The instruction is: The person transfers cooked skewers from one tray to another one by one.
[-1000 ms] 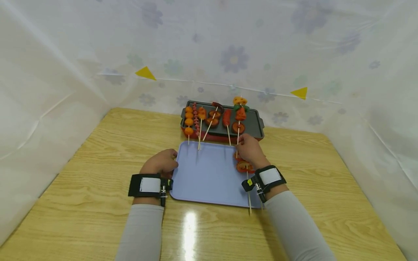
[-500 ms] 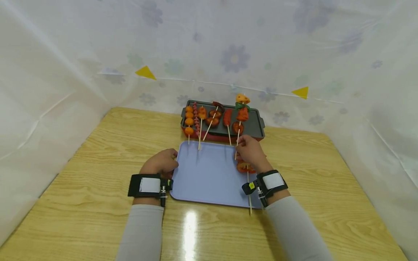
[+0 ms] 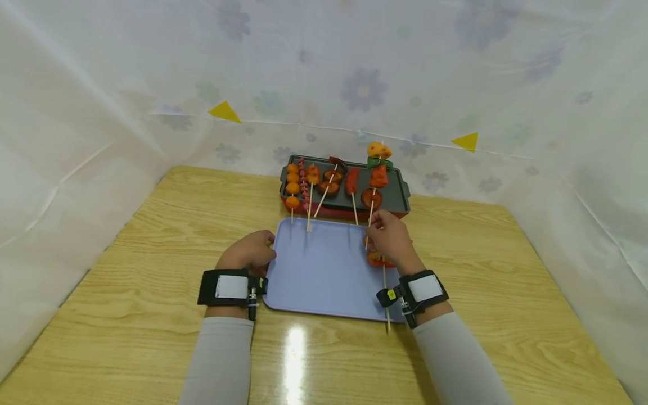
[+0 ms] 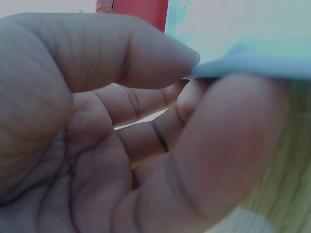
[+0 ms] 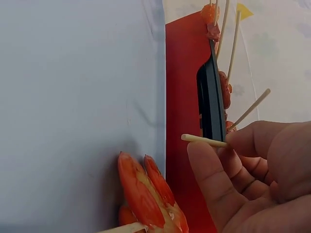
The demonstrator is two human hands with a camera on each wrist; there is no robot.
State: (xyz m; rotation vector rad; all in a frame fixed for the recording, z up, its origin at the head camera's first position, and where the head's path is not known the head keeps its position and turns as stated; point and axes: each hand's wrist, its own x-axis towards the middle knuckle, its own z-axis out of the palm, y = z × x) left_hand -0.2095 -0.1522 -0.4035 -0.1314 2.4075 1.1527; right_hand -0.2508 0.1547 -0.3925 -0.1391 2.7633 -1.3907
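My left hand [image 3: 249, 251] grips the left edge of a pale blue tray [image 3: 324, 270]. In the left wrist view its thumb [image 4: 155, 56] lies at the tray's rim, with fingers beneath. My right hand [image 3: 391, 235] pinches the stick of a mixed skewer [image 3: 378, 176], which bears yellow, green, red and round brown pieces. That skewer slants over the right part of a dark grill [image 3: 390, 191]; whether it touches the plate I cannot tell. Under my right hand, another skewer with red-orange slices [image 5: 133, 189] lies on the tray, partly hidden.
Several skewers lie on the grill: orange balls [image 3: 292, 188], small pink pieces [image 3: 304, 185], an orange piece [image 3: 312, 174], brown round slices [image 3: 330, 187] and a red sausage [image 3: 351, 181]. Their sticks overhang its front edge, close to the tray. The wooden table [image 3: 152, 242] meets a flowered sheet [image 3: 364, 90] behind.
The mixed skewer's tip has shifted slightly right and away, as the right hand has moved a little to the right. The left hand and tray have stayed in place.
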